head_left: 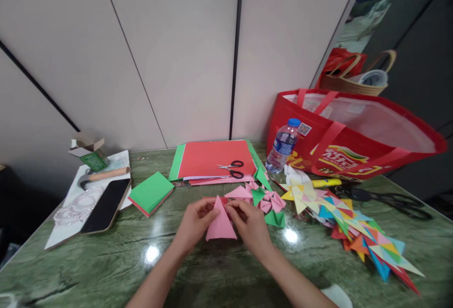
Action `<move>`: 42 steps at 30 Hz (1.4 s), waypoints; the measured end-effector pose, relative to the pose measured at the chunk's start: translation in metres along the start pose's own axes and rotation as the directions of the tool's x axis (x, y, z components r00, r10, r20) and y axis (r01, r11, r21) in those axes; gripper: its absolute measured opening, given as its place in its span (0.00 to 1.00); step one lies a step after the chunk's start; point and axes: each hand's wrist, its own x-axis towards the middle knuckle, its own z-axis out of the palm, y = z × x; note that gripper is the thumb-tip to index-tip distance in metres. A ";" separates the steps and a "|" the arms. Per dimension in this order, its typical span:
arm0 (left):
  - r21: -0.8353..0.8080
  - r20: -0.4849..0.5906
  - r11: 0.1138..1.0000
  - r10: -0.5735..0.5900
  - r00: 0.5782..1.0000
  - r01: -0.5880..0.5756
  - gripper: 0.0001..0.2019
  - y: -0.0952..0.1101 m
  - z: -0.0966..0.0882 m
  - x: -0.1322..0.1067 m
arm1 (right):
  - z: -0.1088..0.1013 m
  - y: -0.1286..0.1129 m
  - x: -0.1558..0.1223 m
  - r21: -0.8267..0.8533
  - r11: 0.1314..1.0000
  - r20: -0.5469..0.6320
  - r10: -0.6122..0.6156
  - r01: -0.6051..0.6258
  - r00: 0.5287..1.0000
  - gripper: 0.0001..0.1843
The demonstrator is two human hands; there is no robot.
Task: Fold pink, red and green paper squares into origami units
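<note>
A pink sheet of origami paper (221, 227), folded to a triangle with its tip up, is held between both hands above the table. My left hand (198, 220) pinches its left side, thumb near the tip. On the right side, my right hand (250, 222) grips the edge between thumb and fingers. Behind the hands lie several folded pink pieces (272, 202) and a few green folded pieces (275, 219). A bit of red shows behind the fingers; what it is I cannot tell.
Scissors (231, 169) rest on a stack of red paper (212, 157). Green squares (152, 192), a phone (106, 206) and a hammer (106, 175) lie left. A water bottle (283, 146), a red bag (318, 133), colourful folded paper shapes (364, 232) and black scissors (389, 202) are right.
</note>
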 end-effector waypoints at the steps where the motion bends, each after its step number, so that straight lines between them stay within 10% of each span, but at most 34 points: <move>1: 0.005 -0.002 1.000 0.000 1.000 0.000 0.16 0.000 -0.001 0.000 | 0.000 0.001 0.000 0.019 0.999 -0.011 0.030 -0.030 0.999 0.10; 12: 0.095 -0.007 0.994 0.050 0.999 -0.049 0.14 0.003 -0.003 0.001 | 0.001 0.000 0.006 0.444 0.855 0.125 0.236 -0.267 0.964 0.15; 42: 0.297 0.062 0.941 0.152 0.987 -0.163 0.15 0.002 0.002 -0.001 | 0.004 0.005 0.005 0.384 0.894 0.125 0.196 -0.230 0.972 0.10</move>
